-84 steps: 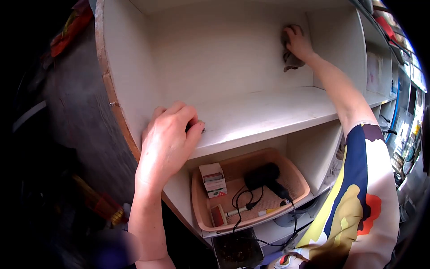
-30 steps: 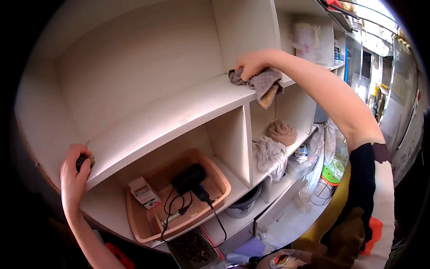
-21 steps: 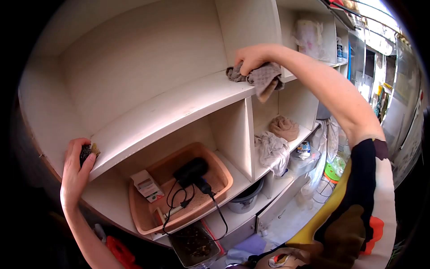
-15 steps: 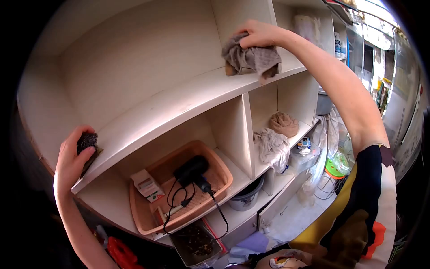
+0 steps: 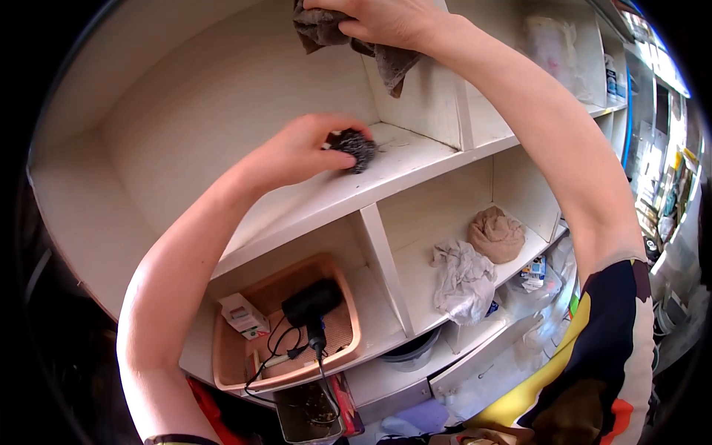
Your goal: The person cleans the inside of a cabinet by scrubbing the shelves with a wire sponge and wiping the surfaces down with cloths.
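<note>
My left hand point(image 5: 308, 148) is closed round a dark, wiry scouring pad point(image 5: 354, 150). The pad is at the white upper shelf board point(image 5: 297, 204), towards the right end of the large compartment. Near the top edge of the view, my right hand point(image 5: 389, 21) grips a bunched grey-brown cloth point(image 5: 326, 31), one corner of which dangles in front of the upright divider. Part of the cloth and the right fingertips lie outside the view. Dark marks show on the shelf surface just right of the pad.
Below, a peach plastic basket point(image 5: 222, 356) holds a black hair dryer point(image 5: 311, 300) and a small white box point(image 5: 243, 315). Beside it lie a whitish cloth point(image 5: 463, 282) and a rolled beige cloth point(image 5: 497, 234). A grey bucket point(image 5: 411, 354) and a metal tray point(image 5: 289, 423) are lower down.
My left hand has carried the scouring pad from the shelf's left end to its right part. My right hand has lifted the cloth up and left, off the shelf. The view has shifted slightly.
</note>
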Demonstrator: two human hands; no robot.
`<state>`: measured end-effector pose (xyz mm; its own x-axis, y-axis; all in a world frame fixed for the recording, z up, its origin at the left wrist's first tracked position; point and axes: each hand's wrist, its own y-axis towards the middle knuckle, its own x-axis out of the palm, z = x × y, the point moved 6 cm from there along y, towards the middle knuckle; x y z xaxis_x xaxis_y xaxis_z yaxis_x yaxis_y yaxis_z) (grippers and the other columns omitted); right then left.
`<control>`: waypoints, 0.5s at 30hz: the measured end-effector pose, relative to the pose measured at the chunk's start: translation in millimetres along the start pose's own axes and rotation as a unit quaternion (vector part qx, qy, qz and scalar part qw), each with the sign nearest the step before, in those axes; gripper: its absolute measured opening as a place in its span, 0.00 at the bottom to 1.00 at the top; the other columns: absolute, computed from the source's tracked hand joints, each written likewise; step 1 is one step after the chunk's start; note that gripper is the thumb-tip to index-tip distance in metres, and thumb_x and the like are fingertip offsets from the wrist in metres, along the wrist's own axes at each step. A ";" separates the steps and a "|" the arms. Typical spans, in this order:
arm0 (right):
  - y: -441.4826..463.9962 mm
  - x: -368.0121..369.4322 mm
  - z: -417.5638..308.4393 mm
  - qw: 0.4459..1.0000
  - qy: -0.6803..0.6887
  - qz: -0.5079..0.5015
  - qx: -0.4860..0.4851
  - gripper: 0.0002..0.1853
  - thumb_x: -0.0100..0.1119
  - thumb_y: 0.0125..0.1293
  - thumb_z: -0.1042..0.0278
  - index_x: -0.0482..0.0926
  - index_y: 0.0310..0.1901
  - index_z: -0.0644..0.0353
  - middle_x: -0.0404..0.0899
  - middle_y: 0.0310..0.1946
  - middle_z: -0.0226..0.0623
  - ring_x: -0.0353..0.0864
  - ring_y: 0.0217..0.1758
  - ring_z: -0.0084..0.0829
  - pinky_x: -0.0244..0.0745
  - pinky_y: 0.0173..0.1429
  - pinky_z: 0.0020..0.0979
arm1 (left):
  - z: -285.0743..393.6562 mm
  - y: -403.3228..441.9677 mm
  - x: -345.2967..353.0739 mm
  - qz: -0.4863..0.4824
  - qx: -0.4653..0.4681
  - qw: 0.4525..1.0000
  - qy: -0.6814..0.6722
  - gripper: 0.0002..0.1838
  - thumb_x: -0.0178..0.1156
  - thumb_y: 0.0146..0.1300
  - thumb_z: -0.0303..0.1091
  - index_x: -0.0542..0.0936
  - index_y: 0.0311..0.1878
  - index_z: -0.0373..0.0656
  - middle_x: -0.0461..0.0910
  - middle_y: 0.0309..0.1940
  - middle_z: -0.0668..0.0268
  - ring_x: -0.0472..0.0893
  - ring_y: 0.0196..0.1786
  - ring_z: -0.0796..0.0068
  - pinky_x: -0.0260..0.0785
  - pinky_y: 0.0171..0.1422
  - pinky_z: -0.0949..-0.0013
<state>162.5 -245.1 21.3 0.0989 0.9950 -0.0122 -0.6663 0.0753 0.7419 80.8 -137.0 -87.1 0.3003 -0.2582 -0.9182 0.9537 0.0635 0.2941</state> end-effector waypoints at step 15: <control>-4.6 -8.8 30.3 0.948 0.265 0.163 0.062 0.16 0.58 0.52 0.69 0.85 0.43 0.62 0.82 0.43 0.46 0.81 0.49 0.49 0.76 0.57 0.42 | 4.3 58.3 13.2 -0.041 -0.022 0.997 0.062 0.10 0.66 0.53 0.20 0.85 0.40 0.39 0.83 0.35 0.61 0.80 0.41 0.68 0.73 0.51 0.66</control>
<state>187.1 -256.2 38.2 -0.5044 0.8598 -0.0795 -0.5024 -0.2174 0.8368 140.3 -140.9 -80.9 0.2186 -0.1425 -0.9654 0.9742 0.0896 0.2074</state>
